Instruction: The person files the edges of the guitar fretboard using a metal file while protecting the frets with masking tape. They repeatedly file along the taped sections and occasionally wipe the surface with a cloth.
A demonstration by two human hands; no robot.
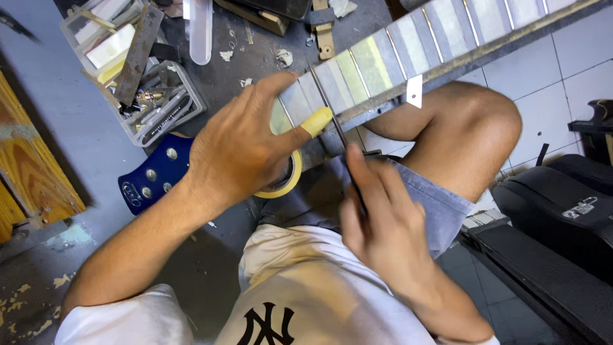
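Note:
A guitar neck (447, 32) runs from the upper right down across my knee to a blue headstock (153, 176) with metal tuner posts. Strips of masking tape cover the fretboard between its frets. My left hand (239, 150) grips the neck near the headstock end, its thumb tip wrapped in yellow tape and pressed on the board. My right hand (383, 233) holds a thin dark tool (332, 112) that lies across a fret just right of that thumb. A roll of masking tape (287, 182) shows under my left hand.
A clear plastic tray (147, 96) of files and small tools stands at the upper left on the grey bench. A wooden piece (25, 166) is at the far left. Black instrument cases (562, 217) lie on the tiled floor at the right.

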